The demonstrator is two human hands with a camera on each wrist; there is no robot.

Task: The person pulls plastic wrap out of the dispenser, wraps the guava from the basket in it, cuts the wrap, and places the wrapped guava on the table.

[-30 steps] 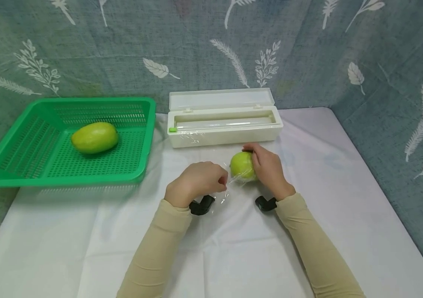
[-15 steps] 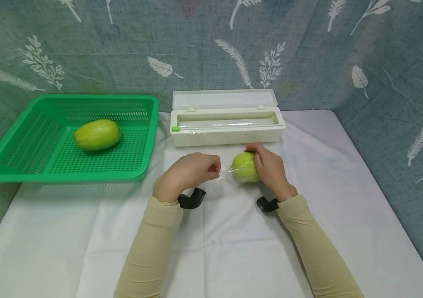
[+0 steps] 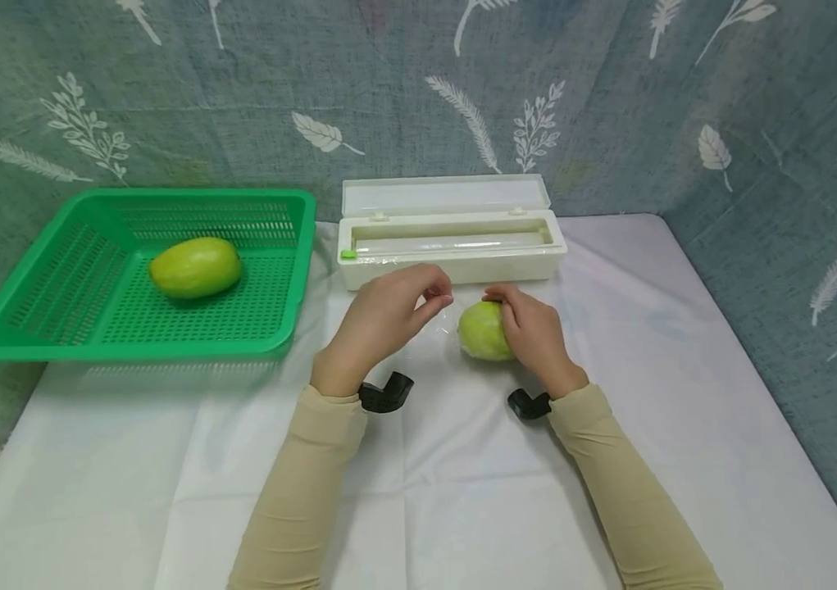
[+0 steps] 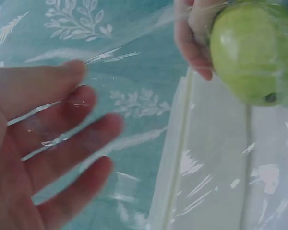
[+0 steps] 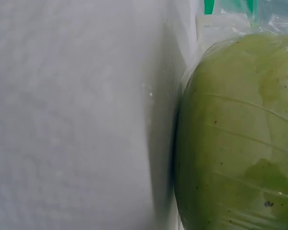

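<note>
A green mango lies on the white cloth with clear cling film around it; creases of film run across its skin in the right wrist view. My right hand grips the mango from its right side. To the left, my left hand is raised in front of the film box, pinching an edge of the cling film between thumb and index finger. Its other fingers are spread behind the film in the left wrist view. From there the transparent sheet stretches across to the mango.
A white cling film dispenser, lid up, stands just behind the hands with its roll inside and a green slider at its left end. At the left, a green basket holds another mango. A patterned curtain hangs behind.
My left hand first moved left, drawing the film away from the mango, then rose toward the dispenser. The right hand stays on the mango.
</note>
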